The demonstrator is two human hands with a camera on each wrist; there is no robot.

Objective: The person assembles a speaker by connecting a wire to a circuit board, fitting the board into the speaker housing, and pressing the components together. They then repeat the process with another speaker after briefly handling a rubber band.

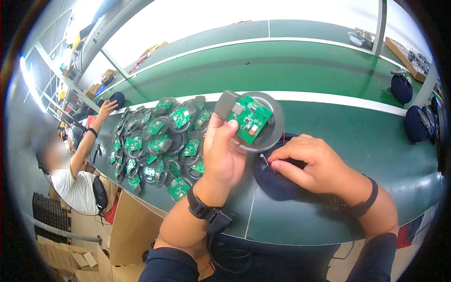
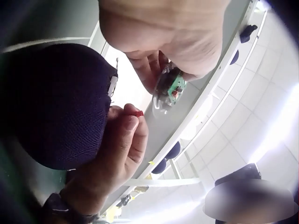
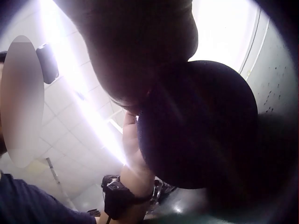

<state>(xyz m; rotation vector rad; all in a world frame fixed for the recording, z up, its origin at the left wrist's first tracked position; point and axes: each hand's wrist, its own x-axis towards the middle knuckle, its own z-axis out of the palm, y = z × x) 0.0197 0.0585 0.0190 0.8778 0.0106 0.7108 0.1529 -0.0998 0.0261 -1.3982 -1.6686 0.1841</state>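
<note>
My left hand (image 1: 224,157) grips a clear round plastic part (image 1: 277,120) with a green circuit board (image 1: 251,118), held above the bench. Between the thumb and forefinger of my right hand (image 1: 312,164) is a small red piece (image 2: 138,113), at the edge of a dark blue fabric-covered round body (image 1: 277,181) on the bench. In the left wrist view a white connector (image 2: 112,85) shows at that body's edge. The right wrist view shows the dark body (image 3: 201,126) in shadow; it hides the fingertips there.
Many similar parts with green boards (image 1: 155,126) lie piled on the bench left of my hands. More dark round bodies (image 1: 416,124) stand at the right end. Another person (image 1: 80,185) at the left reaches to a dark round body (image 1: 117,99). A cardboard box (image 1: 134,230) is below the bench.
</note>
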